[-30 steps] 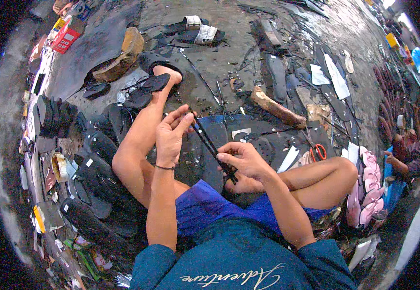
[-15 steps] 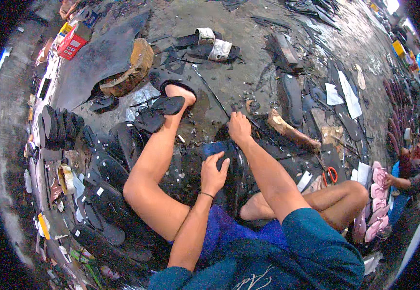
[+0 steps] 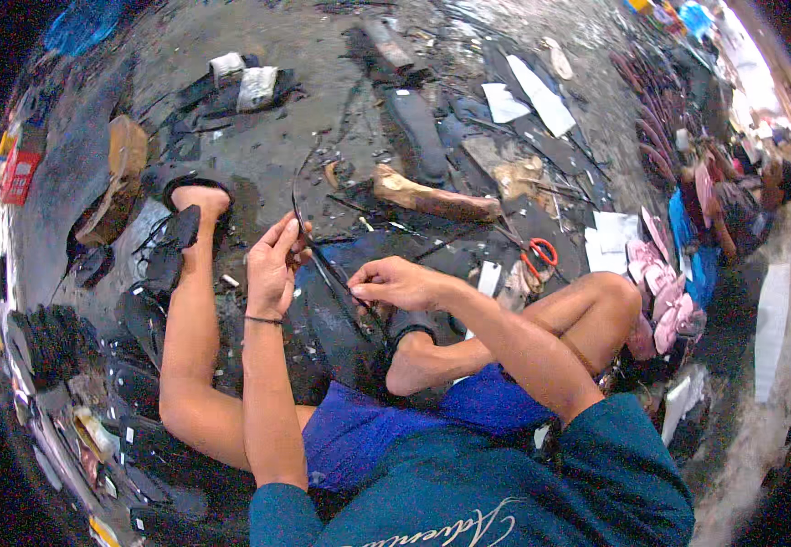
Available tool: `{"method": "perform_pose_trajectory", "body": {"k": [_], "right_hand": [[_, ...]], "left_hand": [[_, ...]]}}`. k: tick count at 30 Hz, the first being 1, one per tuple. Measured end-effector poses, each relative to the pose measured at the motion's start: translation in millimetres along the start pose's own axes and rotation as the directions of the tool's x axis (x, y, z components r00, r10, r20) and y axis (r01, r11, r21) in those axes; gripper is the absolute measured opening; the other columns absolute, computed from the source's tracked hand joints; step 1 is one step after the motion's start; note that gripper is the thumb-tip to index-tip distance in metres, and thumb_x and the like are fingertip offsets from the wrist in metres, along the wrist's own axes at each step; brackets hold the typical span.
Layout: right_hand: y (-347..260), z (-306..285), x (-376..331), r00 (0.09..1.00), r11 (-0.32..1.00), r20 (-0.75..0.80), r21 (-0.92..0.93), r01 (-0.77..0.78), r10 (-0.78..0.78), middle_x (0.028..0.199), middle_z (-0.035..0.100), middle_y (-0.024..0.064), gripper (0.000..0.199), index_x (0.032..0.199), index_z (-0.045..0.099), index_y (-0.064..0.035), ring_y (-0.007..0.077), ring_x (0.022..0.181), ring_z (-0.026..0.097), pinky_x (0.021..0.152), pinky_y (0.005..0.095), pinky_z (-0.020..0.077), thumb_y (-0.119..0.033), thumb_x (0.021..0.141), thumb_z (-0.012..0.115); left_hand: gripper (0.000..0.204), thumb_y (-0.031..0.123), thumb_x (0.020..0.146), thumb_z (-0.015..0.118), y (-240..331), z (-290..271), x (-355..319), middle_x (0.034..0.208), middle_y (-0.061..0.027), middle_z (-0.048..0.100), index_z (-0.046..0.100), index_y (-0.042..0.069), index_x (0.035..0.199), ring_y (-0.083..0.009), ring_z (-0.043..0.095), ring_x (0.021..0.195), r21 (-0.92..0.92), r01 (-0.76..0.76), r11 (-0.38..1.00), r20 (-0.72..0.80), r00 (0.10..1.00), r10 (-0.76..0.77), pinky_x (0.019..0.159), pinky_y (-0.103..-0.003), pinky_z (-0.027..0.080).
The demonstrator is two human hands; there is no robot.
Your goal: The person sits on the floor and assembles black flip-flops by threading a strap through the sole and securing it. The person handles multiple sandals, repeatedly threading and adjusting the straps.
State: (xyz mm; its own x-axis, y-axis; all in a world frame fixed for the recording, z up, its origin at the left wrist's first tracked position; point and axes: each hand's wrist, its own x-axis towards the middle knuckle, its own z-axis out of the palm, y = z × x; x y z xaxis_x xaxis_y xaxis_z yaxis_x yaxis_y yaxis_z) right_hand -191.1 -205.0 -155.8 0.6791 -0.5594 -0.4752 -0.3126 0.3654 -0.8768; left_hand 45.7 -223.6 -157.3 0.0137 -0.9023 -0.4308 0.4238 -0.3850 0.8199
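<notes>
My left hand is closed on a long, thin black strip, its fingertips pinching it above my lap. One end of the strip rises in a curve past the hand, and the rest runs down toward my bent foot. Just right of it, my right hand has thumb and fingers pressed together at the strip's lower stretch. Below both hands lies dark sheet material. A black sandal rests beside my outstretched left foot.
A wooden block lies ahead, with orange-handled scissors to its right. White-strapped slides sit farther off. Pink sandals are piled at right, near another person. Black footwear crowds the left side.
My left hand has risen and taken hold of the strip. My right hand has come back nearer to me, lower on the strip. The whole view has turned to the right.
</notes>
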Motion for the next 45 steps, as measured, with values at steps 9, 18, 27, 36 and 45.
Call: {"method": "perform_pose_trajectory", "body": {"k": [9, 18, 27, 36, 45], "right_hand": [[214.3, -153.6, -159.3, 0.169, 0.216, -0.985, -0.157, -0.964, 0.038, 0.114, 0.068, 0.0221, 0.041, 0.115, 0.063, 0.0029, 0.0378, 0.101, 0.069, 0.089, 0.0505, 0.0544, -0.026, 0.086, 0.064], [231.7, -188.0, -185.8, 0.544, 0.488, -0.717, -0.319, -0.812, 0.437, 0.087, 0.069, 0.018, 0.04, 0.096, 0.071, 0.0014, 0.0286, 0.075, 0.067, 0.066, 0.0441, 0.0548, -0.035, 0.081, 0.066], [107.1, -119.9, -169.8, 0.274, 0.516, -0.932, -0.119, -0.848, 0.236, 0.073, 0.069, 0.0199, 0.062, 0.069, 0.066, 0.0033, 0.0327, 0.07, 0.07, 0.064, 0.0432, 0.0537, -0.058, 0.074, 0.076], [25.7, -58.1, -128.9, 0.322, 0.971, -0.921, -0.237, -0.011, -0.221, 0.071, 0.064, 0.0066, 0.029, 0.087, 0.061, -0.0052, 0.0173, 0.051, 0.062, 0.043, 0.0296, 0.0485, -0.033, 0.095, 0.065], [-2.4, 26.4, -69.6, 0.941, 0.91, -0.335, -0.374, -0.176, 0.044, 0.079, 0.066, 0.014, 0.07, 0.085, 0.059, -0.0015, 0.0244, 0.073, 0.065, 0.065, 0.0407, 0.0508, -0.067, 0.097, 0.038]], "left_hand": [[0.025, 0.016, 0.099, 0.061, -20.4, 10.0, -11.3, 0.1, -0.0022, 0.069, 0.064, 0.004, 0.121, -0.0142, 0.068, 0.086, -0.119, 0.177, 0.977, 0.194, 0.969, -0.152, 0.074, -0.029, 0.056], [0.021, 0.016, 0.098, 0.062, -15.6, 11.2, -20.8, 0.093, -0.003, 0.068, 0.067, 0.003, 0.113, -0.0116, 0.066, 0.083, -0.215, 0.164, 0.963, 0.144, 0.98, -0.135, 0.074, -0.03, 0.059], [0.02, 0.018, 0.099, 0.061, -24.9, -9.0, -10.1, 0.091, -0.0037, 0.067, 0.067, 0.001, 0.108, -0.0125, 0.066, 0.083, -0.291, 0.214, 0.932, 0.187, 0.969, -0.164, 0.074, -0.029, 0.059], [0.02, 0.025, 0.099, 0.061, -16.7, -2.5, -25.7, 0.09, 0.0031, 0.064, 0.066, 0.009, 0.108, -0.0064, 0.059, 0.072, -0.097, 0.257, 0.962, 0.166, 0.957, -0.239, 0.056, -0.021, 0.046], [0.018, 0.024, 0.095, 0.068, -5.3, 7.2, -51.0, 0.079, 0.0023, 0.066, 0.069, 0.006, 0.095, -0.0043, 0.059, 0.063, 0.158, 0.229, 0.961, 0.213, 0.942, -0.26, 0.054, -0.018, 0.044]]}}
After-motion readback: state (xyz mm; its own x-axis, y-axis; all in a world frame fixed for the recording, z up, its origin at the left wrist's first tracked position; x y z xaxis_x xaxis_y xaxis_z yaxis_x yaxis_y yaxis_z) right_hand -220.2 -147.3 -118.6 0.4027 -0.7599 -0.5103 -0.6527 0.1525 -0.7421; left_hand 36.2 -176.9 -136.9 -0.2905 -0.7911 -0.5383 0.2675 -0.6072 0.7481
